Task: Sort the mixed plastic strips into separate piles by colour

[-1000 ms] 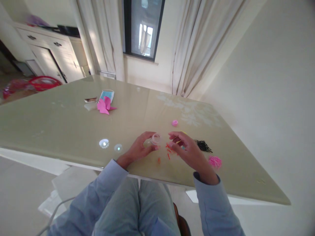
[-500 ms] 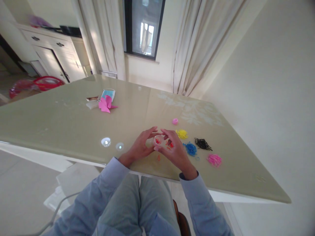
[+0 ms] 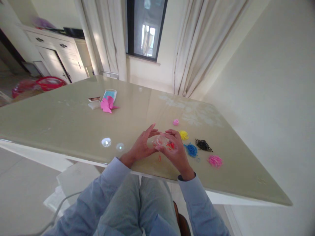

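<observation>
Between my two hands is a small clear container [image 3: 160,141] with red bits in it. My left hand [image 3: 143,143] curves round its left side, and the fingers of my right hand [image 3: 173,147] press on its right side. Red bands [image 3: 170,145] lie on the table under my right hand, and one red band [image 3: 159,158] lies just in front. To the right are heaps of yellow bands [image 3: 183,134], blue bands [image 3: 191,150], black bands [image 3: 203,145] and pink bands [image 3: 215,161]. A small pink object [image 3: 175,122] stands behind the yellow heap.
On the glossy table [image 3: 133,114], a pink paper piece [image 3: 107,104], a blue mask [image 3: 110,95] and a small packet [image 3: 94,99] lie at the back left. Two bright round spots show left of my hands. The table's front edge is by my lap.
The clear container has tilted between my hands, and its red contents show less plainly. My right hand's fingers have shifted on it. The view has moved slightly.
</observation>
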`<state>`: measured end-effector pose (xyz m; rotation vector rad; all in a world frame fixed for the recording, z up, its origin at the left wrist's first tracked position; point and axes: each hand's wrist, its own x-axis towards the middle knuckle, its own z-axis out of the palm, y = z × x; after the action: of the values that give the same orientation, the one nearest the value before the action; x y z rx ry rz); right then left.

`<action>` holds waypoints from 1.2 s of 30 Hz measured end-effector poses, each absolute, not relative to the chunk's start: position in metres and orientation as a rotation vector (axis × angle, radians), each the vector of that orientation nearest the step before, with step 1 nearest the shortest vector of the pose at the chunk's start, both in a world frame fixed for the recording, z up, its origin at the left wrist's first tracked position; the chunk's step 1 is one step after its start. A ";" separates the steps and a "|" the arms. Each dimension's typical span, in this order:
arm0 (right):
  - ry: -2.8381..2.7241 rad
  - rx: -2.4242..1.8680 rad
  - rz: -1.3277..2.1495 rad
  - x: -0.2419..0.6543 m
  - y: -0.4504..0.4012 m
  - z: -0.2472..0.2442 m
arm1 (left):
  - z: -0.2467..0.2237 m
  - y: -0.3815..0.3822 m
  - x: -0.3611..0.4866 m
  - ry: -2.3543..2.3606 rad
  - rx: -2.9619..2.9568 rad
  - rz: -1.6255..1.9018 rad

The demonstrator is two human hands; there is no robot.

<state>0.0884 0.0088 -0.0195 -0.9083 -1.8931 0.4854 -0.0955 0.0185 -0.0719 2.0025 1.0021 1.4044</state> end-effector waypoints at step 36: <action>-1.636 -0.985 0.349 0.198 -0.021 -0.022 | -0.063 -0.009 -0.071 1.463 2.440 0.699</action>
<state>0.1981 -0.0211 -0.0215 -0.9854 -1.6362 0.3487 -0.0706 -0.0092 -0.0635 2.4405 1.4629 0.6988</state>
